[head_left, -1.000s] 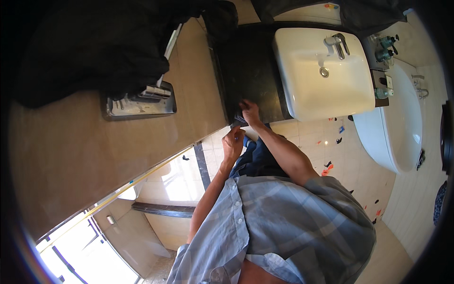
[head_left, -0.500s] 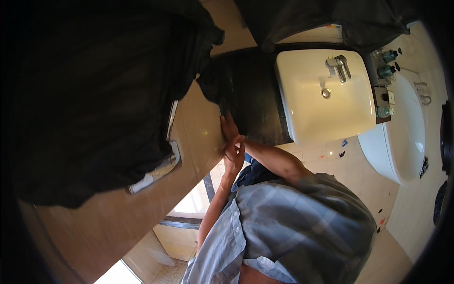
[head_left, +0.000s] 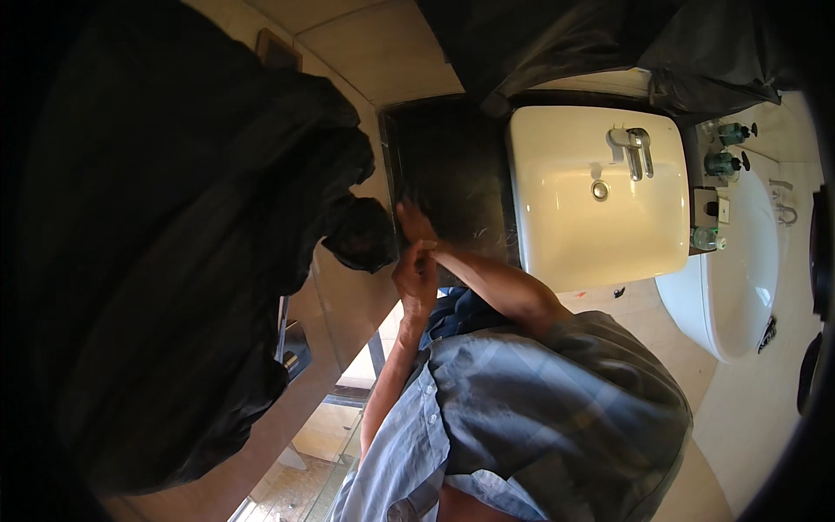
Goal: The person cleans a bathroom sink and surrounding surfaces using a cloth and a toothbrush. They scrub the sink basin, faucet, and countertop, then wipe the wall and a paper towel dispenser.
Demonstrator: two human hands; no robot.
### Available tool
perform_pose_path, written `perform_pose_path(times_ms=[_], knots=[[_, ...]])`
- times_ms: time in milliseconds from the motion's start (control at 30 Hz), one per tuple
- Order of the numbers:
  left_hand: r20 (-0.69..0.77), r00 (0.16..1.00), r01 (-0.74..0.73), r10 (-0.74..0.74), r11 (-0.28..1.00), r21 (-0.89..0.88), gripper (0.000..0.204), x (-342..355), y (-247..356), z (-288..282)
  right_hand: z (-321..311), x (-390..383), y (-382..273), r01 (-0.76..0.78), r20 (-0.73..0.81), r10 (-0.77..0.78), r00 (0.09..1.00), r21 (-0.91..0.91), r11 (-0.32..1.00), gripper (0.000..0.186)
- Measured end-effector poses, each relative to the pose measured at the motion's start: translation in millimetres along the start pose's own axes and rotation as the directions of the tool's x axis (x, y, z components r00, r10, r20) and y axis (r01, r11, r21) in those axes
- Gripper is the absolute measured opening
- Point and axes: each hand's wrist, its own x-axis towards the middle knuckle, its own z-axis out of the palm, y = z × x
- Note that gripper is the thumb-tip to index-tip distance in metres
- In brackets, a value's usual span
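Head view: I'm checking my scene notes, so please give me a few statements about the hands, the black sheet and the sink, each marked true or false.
1. Both hands meet at the edge of the black plastic sheet. True: the left hand and right hand sit close together there, beside the dark countertop.
2. The white sink is full of water. False: the basin looks dry, its drain showing.
3. A chrome tap stands at the sink's rim. True.
4. The person wears a red sweater. False: a grey-blue checked shirt.
5. A white toilet stands beside the sink. True.
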Motion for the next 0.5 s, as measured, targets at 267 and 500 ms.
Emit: perform_pose_path(times_ms=[267, 500], knots=[[0.003, 1.0, -0.002, 0.002, 0.99, -0.14, 0.026, 5.5, -2.2, 13.4, 22.5, -90.7, 59.4, -0.626, 0.587, 0.229, 0.776, 0.76, 0.172, 0.031], [0.153, 0.988, 0.008, -0.003, 0.999, -0.032, 0.029, 0.9, -2.9, 22.3, 13.7, -85.8, 20.5, -0.32, 0.144, 0.287, 0.947, 0.34, 0.884, 0.033]])
